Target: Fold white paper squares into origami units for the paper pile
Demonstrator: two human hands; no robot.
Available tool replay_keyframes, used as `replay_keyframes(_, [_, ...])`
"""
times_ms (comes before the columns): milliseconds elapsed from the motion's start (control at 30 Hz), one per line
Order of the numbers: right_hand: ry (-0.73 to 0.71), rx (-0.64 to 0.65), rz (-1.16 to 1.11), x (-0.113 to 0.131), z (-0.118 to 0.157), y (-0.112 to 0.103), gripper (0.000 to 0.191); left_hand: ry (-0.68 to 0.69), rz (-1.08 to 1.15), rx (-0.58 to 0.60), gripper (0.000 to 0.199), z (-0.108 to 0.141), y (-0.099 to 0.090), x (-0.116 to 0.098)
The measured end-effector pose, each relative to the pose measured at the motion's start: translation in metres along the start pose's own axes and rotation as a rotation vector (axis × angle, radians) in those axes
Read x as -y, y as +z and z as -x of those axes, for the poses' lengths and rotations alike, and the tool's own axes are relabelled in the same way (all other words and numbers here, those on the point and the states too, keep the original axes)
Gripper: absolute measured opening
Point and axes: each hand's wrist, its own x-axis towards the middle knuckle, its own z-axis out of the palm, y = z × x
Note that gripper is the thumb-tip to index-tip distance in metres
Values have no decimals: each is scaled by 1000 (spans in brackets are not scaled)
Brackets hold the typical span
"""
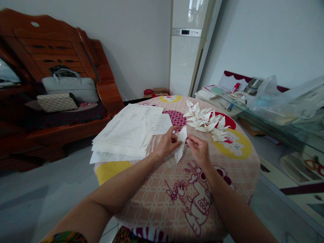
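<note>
Between my two hands is a folded white paper piece, a long narrow diamond standing roughly upright above the table. My left hand pinches its left edge with thumb and fingers. From the other side, my right hand has thumb and forefinger closed on its right edge. Just beyond, several folded paper cranes lie in a cluster on the tablecloth. To the left of my hands is a thick stack of printed paper sheets, with a smaller sheet at its right side.
The round table has a patterned pink cloth. A glass-topped cabinet at right carries a plastic bag and metal bowls. A wooden chair with bags stands left; a tall air conditioner is behind.
</note>
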Motion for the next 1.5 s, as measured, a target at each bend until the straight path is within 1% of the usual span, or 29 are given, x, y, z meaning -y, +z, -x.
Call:
replay_keyframes(100, [0,0,-42,6,-1,1,25,22,-64,2,60,2,1,-1])
replay_keyframes(200, [-13,22,-102,15,-2,0,16,62,-66,37,61,4,2,-4])
replay_keyframes(267, [-37,36,-128,22,-3,0,12,91,-78,39,59,5,3,-6])
replay_keyframes(367, [-66,45,-140,30,-2,-1,10,133,-94,36,56,7,3,-9])
replay_keyframes(467, [-74,53,-148,30,-1,0,10,150,-82,45,55,7,3,-12])
replay_keyframes(567, [-11,37,-163,25,0,1,17,124,-58,35,54,7,2,-17])
replay_keyframes(667, [57,18,-174,22,1,3,24,51,31,12,48,8,2,-21])
replay_keyframes(800, [50,3,-165,24,1,5,20,-2,173,28,41,8,4,-20])
replay_keyframes(1000, [71,-28,-186,27,1,6,16,-6,221,16,43,8,7,-14])
replay_keyframes(1200, [118,-13,-245,28,0,6,17,6,217,29,38,8,7,-14])
replay_keyframes(1367, [114,-7,-225,25,0,6,17,7,204,38,36,9,7,-15])
replay_keyframes(1500, [141,1,-232,22,0,5,18,12,231,61,31,9,7,-13])
